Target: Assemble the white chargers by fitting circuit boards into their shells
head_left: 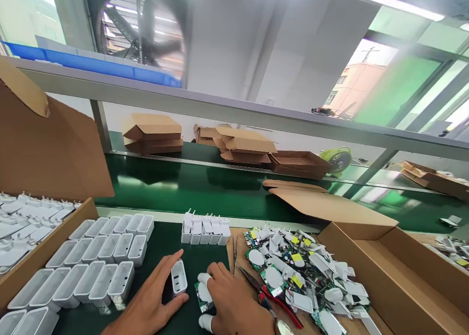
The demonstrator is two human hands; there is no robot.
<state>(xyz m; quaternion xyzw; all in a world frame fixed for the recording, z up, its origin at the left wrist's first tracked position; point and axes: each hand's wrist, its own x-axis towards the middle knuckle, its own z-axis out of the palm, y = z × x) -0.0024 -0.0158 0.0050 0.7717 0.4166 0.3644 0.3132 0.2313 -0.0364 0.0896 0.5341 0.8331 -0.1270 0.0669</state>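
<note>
A small white plastic case [179, 278], open at the top with slots in its floor, is between the thumb and index finger of my left hand [152, 296] over the dark green mat. Just right of it, my right hand [234, 301] has white finger cots on its thumb and index finger. Those two fingers pinch a green circuit board [203, 298] with a white round part on it. Rows of similar empty white cases [91, 276] stand to the left. Beyond my hands is a short row of filled cases [205, 229] with wires sticking up.
A pile of circuit boards with white parts [293, 271] lies on cardboard at right. Beside it are red-handled pliers [273, 298] and tweezers [235, 252]. An open carton [366, 256] stands farther right; another carton [90, 215] of white parts is at left. A green conveyor belt [205, 188] runs behind.
</note>
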